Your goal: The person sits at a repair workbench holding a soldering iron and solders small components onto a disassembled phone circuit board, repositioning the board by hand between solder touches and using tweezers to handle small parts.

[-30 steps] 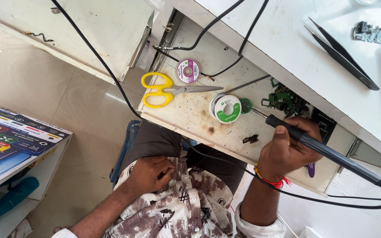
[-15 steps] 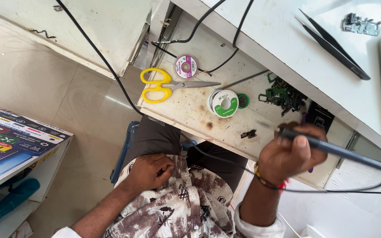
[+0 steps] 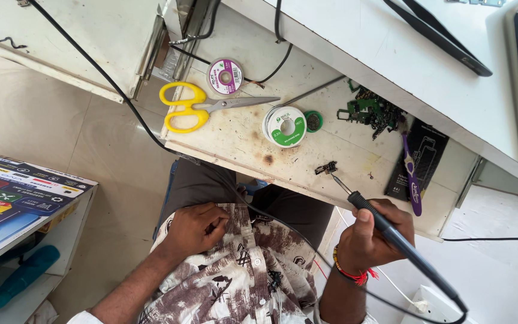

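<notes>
- A black pen-shaped soldering iron [image 3: 391, 231] is gripped in the closed right hand [image 3: 374, 235]; its thin metal tip is pointed at a small dark metal component [image 3: 326, 168] lying on the stained wooden pull-out shelf [image 3: 241, 135].
- The left hand [image 3: 194, 228] is rested on the patterned brown-and-white shirt [image 3: 235, 276], fingers curled loosely, nothing seen held.
- Yellow-handled scissors [image 3: 196, 107], a white round solder spool [image 3: 285, 126] and a purple-handled brush [image 3: 412, 180] are laid on the same shelf.
</notes>
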A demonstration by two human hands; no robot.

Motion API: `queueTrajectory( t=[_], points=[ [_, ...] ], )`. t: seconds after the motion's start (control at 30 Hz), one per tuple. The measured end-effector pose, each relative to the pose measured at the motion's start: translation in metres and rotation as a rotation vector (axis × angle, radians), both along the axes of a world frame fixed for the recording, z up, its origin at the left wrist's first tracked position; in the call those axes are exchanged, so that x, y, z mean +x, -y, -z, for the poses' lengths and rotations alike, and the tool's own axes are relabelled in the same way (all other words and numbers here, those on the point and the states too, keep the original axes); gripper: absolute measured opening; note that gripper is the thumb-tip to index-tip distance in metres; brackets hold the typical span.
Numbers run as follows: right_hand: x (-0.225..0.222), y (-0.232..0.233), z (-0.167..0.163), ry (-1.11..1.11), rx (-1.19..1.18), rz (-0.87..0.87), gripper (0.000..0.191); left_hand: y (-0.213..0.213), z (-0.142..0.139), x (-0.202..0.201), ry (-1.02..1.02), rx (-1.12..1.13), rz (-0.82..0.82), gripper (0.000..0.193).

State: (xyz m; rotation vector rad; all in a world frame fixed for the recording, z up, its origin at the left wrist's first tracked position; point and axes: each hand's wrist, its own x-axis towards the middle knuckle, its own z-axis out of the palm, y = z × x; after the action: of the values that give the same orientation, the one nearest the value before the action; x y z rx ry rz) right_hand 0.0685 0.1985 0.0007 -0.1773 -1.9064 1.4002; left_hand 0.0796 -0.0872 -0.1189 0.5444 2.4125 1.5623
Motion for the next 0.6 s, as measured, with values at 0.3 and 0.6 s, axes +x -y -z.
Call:
queueTrajectory(
  t=[0.3,0.6],
  points=[
    [0.0041,-0.0022,0.0103,0.027,-0.035,-0.015,0.033,-0.0006,-0.0044,-0.0021,-0.013,-0.024,0.006,0.007],
    [0.0034,0.0012,0.0062,0.042,0.029,-0.001,0.033,-0.0018,-0.0085,-0.0048,-0.01,-0.033,0.005,0.005]
  ],
)
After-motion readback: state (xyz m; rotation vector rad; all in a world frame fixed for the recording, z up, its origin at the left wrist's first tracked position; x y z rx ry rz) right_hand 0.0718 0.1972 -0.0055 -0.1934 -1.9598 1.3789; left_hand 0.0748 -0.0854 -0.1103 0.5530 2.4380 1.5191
